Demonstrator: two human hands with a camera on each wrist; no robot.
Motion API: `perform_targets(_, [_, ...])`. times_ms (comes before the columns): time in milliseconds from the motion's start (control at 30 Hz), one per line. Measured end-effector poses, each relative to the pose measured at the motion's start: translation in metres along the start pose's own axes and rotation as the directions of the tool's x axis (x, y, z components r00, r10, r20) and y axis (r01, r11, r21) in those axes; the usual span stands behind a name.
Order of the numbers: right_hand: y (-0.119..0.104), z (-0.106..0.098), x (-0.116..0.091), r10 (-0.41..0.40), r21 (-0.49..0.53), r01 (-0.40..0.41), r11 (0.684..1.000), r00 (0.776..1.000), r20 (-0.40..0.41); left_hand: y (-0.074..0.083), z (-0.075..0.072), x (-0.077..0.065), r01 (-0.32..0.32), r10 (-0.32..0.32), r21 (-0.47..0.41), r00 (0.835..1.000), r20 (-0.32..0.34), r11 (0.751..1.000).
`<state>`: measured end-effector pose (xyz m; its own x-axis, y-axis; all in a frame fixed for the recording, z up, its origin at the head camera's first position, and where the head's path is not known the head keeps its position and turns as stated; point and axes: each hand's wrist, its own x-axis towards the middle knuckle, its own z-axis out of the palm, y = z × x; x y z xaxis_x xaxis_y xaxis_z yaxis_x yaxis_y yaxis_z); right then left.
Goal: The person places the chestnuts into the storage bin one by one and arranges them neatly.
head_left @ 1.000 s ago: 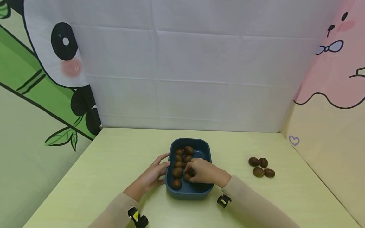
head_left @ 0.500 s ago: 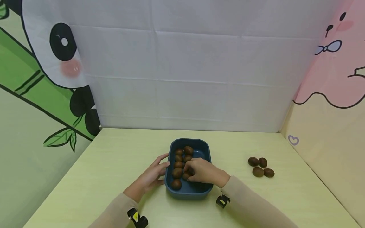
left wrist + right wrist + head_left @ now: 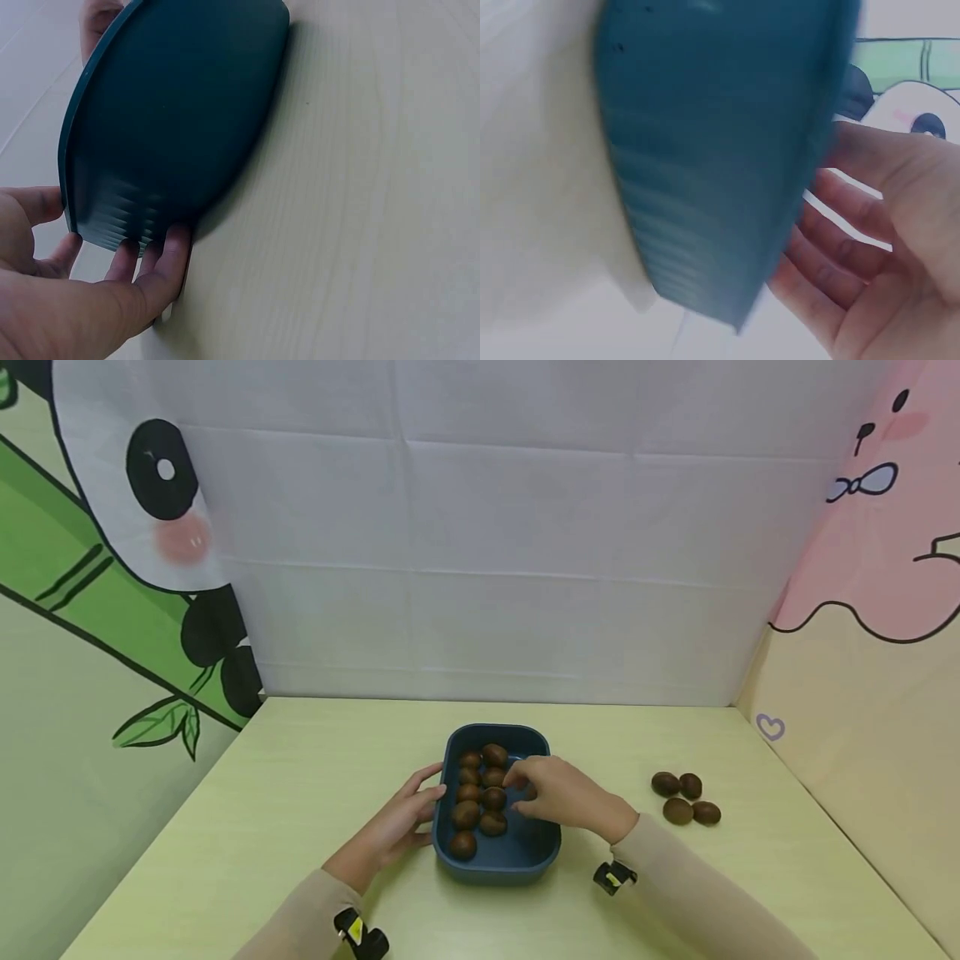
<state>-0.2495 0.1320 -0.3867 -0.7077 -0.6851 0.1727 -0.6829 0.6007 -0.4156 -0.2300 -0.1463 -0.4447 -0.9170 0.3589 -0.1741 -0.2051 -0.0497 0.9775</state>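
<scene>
A dark blue plastic bin (image 3: 497, 875) stands on the table. Inside are brown, rounded chestnut-like nuts (image 3: 465, 816), lying in two lengthwise columns on its left and middle. My left hand (image 3: 405, 818) rests against the bin's left wall; in the left wrist view its spread fingers (image 3: 174, 251) touch the outside. Over the bin's right side is my right hand (image 3: 561, 792), fingers bent and apart, holding nothing. The nearest nut (image 3: 493, 799) lies just left of its fingertips. In the right wrist view the bin's wall hides the nuts.
Several more brown nuts (image 3: 678, 811) lie in a small cluster on the table (image 3: 337, 760), right of the bin. A white cloth backdrop (image 3: 487, 568) hangs at the table's far edge. Painted walls border both sides.
My right hand has let go of a nut in the middle column and lifted away to the upper right, its fingers parting. The left hand stays on the bin.
</scene>
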Motion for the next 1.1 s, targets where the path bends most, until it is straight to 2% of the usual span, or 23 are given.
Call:
perform_targets(333, [0.015, -0.032, -0.025, 0.063, -0.015, -0.064, 0.998, 0.996, -0.065, 0.0, -0.001, 0.0, -0.002, 0.002, 0.005, 1.0, -0.01, 1.0])
perform_targets(567, [0.036, -0.048, -0.049, 0.184, 0.007, -0.184, 0.983, 0.98, -0.07, 0.0, 0.0, 0.001, 0.001, -0.001, 0.009, 1.0, -0.013, 1.0])
perform_targets(733, [0.055, -0.057, -0.074, 0.251, 0.049, -0.248, 0.968, 0.965, -0.074, -0.001, 0.0, 0.001, 0.002, -0.002, 0.012, 1.0, -0.001, 1.0])
perform_targets(1100, [0.103, -0.067, -0.133, 0.353, 0.028, -0.352, 0.936, 0.934, -0.061, -0.003, -0.002, 0.002, 0.007, -0.007, 0.007, 1.0, -0.009, 1.0])
